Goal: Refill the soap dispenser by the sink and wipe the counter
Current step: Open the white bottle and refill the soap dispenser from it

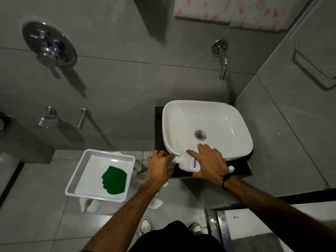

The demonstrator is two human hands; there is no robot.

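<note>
Head view: right hand [209,165] grips the tipped refill bottle [187,162], neck pointing nine o'clock into the clear dispenser [171,163] clasped by the left hand [160,167].

You are standing in a bathroom. Grey stone-look tiles cover the wall [127,82] and the floor [36,206]. A white vessel basin [236,142] with a metal drain [200,134] sits on a small black worktop [240,167], just beyond your right grip [209,163]. Above the basin, a chrome spout [224,62] juts from the wall. Far up and left of your left grip [159,165] hangs a round chrome mixer valve [49,47] of the shower kind, with a chrome holder [47,118] and peg [81,118] lower down. A metal towel rail [312,70] is fixed to the side wall off to your right.
</note>
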